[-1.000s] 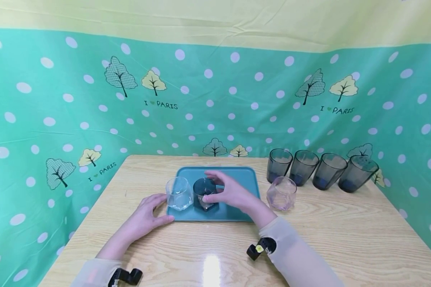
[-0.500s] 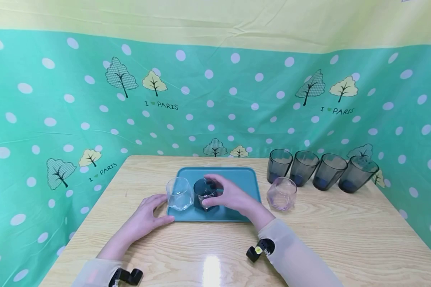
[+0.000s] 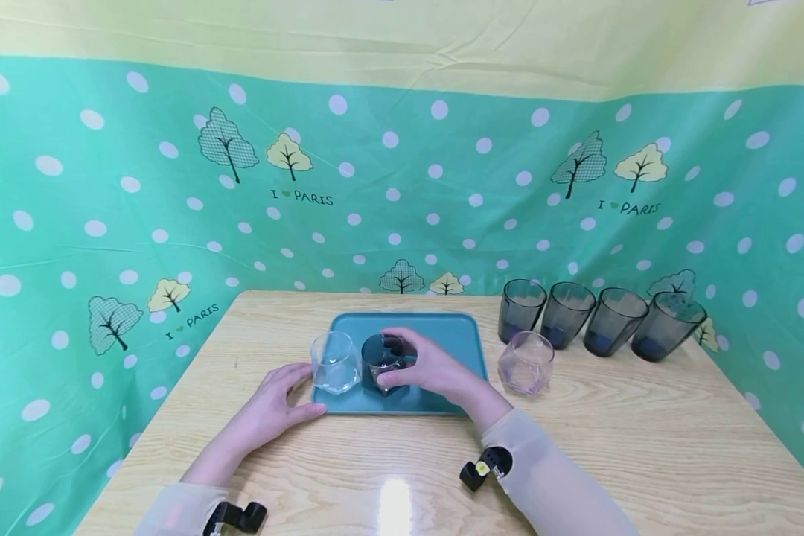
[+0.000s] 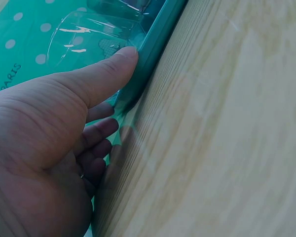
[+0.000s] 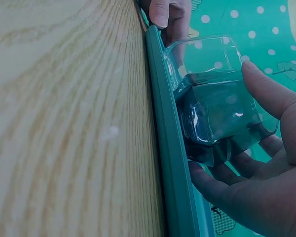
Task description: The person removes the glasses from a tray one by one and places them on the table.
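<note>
Left hand (image 3: 278, 402) loose at tray (image 3: 452, 335) | right hand (image 3: 432, 368) grips dark glass (image 3: 377, 353) | clear glass (image 3: 336, 365) also aboard | off tray, right: pink glass (image 3: 525, 365), tumblers (image 3: 566, 316)

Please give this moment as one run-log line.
left hand: at tray corner; right hand: grips dark glass; clear glass: on tray; pink glass: on table

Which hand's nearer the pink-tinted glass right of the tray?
Right. The right hand is around the dark glass on the tray, left of the pink-tinted glass; the left hand is farther left, at the tray's near-left corner.
</note>
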The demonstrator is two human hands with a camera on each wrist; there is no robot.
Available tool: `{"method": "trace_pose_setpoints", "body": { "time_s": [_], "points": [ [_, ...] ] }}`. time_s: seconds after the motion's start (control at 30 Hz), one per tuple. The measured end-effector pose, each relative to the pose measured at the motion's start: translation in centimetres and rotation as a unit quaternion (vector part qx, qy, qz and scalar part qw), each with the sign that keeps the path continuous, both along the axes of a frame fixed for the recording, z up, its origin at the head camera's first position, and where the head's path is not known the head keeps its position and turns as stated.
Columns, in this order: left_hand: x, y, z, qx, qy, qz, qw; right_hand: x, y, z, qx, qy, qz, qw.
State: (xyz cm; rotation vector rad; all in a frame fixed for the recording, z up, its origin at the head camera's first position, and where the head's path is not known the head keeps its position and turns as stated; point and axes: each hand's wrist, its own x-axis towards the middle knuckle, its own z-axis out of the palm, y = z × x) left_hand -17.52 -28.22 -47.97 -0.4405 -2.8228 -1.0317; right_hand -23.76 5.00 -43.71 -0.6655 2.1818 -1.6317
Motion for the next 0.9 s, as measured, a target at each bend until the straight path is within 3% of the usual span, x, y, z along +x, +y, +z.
{"method": "trace_pose_setpoints", "body": {
  "time_s": [0.9],
  "points": [
    [0.17,0.13,0.16,-0.001,-0.008,0.005,1.0000,0.15,-0.15,-0.16,-0.005,0.004,-0.013,1.000]
  ]
}}
